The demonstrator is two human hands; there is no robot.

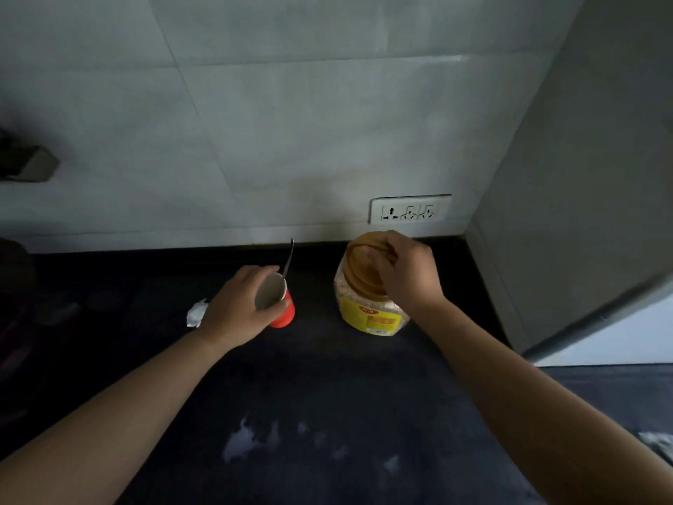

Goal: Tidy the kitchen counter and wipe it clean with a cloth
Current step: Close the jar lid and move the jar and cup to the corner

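left hand point(238, 309): wrapped around the red cup point(282, 309), fingers curled on its rim and side, clamped on it
red cup: upright on the dark counter point(327, 377), left of centre, white inside, mostly covered by the hand
spoon point(288, 257): metal handle sticks up out of the cup, leaning toward the wall; bowl end hidden inside
right hand point(409, 271): fingers closed on the yellow lid point(364, 266) of the jar point(371, 311), gripping from the right edge
jar: clear plastic, yellow label at front, pale flaky contents, stands upright just right of the cup, apart from it, near the back wall
lid: sits on the jar mouth; can't tell if screwed tight or loose
crumpled tissue point(196, 313): white, on counter just left of left hand, partly hidden behind the wrist
white smears point(251, 437): pale patches on counter in near foreground, between the two forearms
socket plate point(409, 209): white, on the tiled wall above the jar
cabinet side point(582, 195): grey panel at right, meets the counter's back corner
cloth: none identifiable; white scrap at far right edge too cut off to tell
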